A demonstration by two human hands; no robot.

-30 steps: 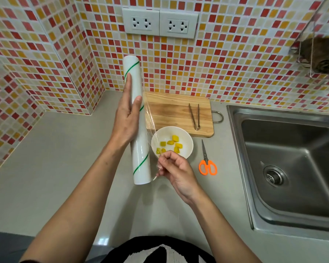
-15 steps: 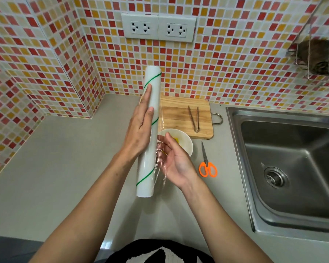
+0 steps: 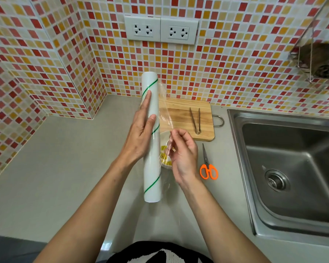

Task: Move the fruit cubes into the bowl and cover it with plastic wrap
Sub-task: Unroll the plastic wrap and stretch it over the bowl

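My left hand [image 3: 141,132] grips a long white plastic wrap roll [image 3: 152,168] with green stripes, held lengthwise above the counter. My right hand [image 3: 182,154] pinches the loose clear film [image 3: 164,112] that stretches off the roll's right side. Beneath the film and between my hands sits the white bowl [image 3: 165,136], mostly hidden. Yellow fruit cubes [image 3: 164,149] show inside it through the wrap.
A wooden cutting board [image 3: 180,115] with metal tongs [image 3: 195,119] lies behind the bowl by the tiled wall. Orange-handled scissors [image 3: 207,166] rest right of the bowl. A steel sink [image 3: 296,168] fills the right side. A wire rack [image 3: 319,59] hangs upper right.
The roll has shifted right, over the bowl. My right hand has turned and moved up a little, pulling a wider strip of film off the roll; the bowl is more covered.
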